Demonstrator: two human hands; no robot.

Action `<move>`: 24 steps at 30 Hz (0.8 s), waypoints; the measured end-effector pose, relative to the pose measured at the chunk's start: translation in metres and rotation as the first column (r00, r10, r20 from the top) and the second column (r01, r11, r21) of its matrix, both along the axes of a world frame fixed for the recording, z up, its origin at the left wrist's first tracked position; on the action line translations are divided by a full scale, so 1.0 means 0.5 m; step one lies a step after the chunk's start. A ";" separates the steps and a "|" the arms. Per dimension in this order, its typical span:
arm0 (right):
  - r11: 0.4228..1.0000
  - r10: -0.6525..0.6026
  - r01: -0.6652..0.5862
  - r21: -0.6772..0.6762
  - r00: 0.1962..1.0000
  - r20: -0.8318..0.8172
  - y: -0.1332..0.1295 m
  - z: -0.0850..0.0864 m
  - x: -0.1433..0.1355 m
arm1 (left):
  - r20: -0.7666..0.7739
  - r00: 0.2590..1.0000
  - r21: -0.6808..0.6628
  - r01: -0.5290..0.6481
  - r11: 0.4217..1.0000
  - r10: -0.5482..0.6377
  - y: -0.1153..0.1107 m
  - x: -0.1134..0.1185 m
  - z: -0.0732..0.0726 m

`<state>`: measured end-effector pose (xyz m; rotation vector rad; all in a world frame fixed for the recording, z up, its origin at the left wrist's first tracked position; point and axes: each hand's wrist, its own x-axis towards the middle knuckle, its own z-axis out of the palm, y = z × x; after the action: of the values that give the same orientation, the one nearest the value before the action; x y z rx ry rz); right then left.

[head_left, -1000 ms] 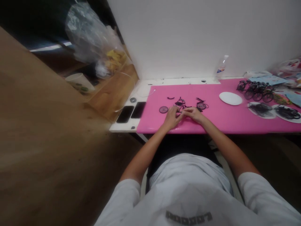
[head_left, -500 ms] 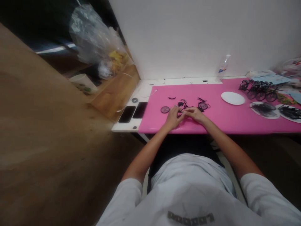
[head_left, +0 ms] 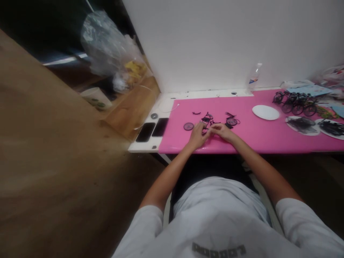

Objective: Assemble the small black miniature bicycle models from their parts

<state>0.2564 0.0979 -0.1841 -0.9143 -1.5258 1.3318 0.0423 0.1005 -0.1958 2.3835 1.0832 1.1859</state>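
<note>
Over the pink mat [head_left: 182, 143], my left hand [head_left: 198, 135] is closed on a small black frame-like piece [head_left: 206, 119] whose upper part shows beyond the fingers. My right hand [head_left: 221, 132] pinches close beside it, fingertips near those of the left; whatever it holds is too small to make out. A black spoked wheel [head_left: 188, 126] lies left of my hands and a curved black strip [head_left: 196, 113] behind it. To the right are another wheel [head_left: 231, 121] and a thin black part [head_left: 230, 114].
Two dark phones [head_left: 145, 132] lie at the table's left end. On the right are a white plate [head_left: 266, 112], several assembled miniature bicycles [head_left: 298, 104] and plates of black parts [head_left: 302, 125]. A bottle [head_left: 254, 76] stands by the wall.
The black frame-like piece has turned and now sticks up more beyond my left fingers. Both hands stay in nearly the same place, fingertips close together.
</note>
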 end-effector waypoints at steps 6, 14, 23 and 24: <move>1.000 -0.002 0.001 -0.012 1.000 -0.031 0.004 -0.011 0.001 | -0.016 1.000 0.054 0.001 0.999 0.000 -0.003 0.001 -0.001; 0.997 -0.026 0.015 -0.082 0.990 -0.140 0.004 -0.012 -0.004 | -0.057 0.998 0.040 -0.004 0.999 0.006 -0.005 0.004 0.002; 0.993 -0.074 0.057 -0.107 0.983 -0.166 0.001 -0.013 -0.007 | -0.110 0.992 0.019 -0.055 0.998 0.056 -0.013 0.005 0.010; 0.993 -0.070 0.053 -0.109 0.985 -0.159 0.001 -0.013 -0.006 | -0.117 0.991 0.019 -0.058 0.998 0.060 -0.013 0.005 0.010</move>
<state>0.2533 0.0982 -0.1905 -0.8875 -1.3039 1.4165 0.0448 0.0939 -0.1906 2.4765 1.1927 1.0890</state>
